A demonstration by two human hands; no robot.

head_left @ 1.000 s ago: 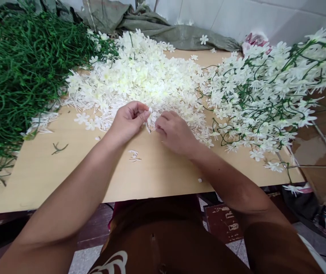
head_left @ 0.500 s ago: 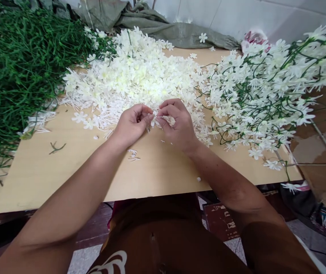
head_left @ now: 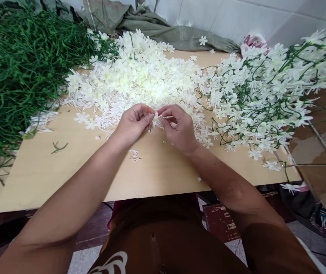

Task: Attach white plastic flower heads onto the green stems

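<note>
My left hand [head_left: 133, 123] and my right hand [head_left: 180, 127] meet at the middle of the wooden table [head_left: 157, 171], fingertips pinched together on a small white artificial flower [head_left: 155, 118]. Both hands sit at the near edge of a big heap of loose white flower heads [head_left: 140, 76]. To the right lies a pile of green stems with white flowers fitted on them [head_left: 268, 91]. A mass of bare green stems [head_left: 17, 72] fills the left side.
A few stray petals [head_left: 134, 154] and a green stem scrap [head_left: 58, 147] lie on the bare wood in front of my hands. Grey-green cloth [head_left: 151, 26] is bunched along the white wall. A metal wire frame [head_left: 323, 152] stands off the table's right end.
My right hand rose from the tabletop and came to my left hand. Both now pinch the same small flower, slightly lifted.
</note>
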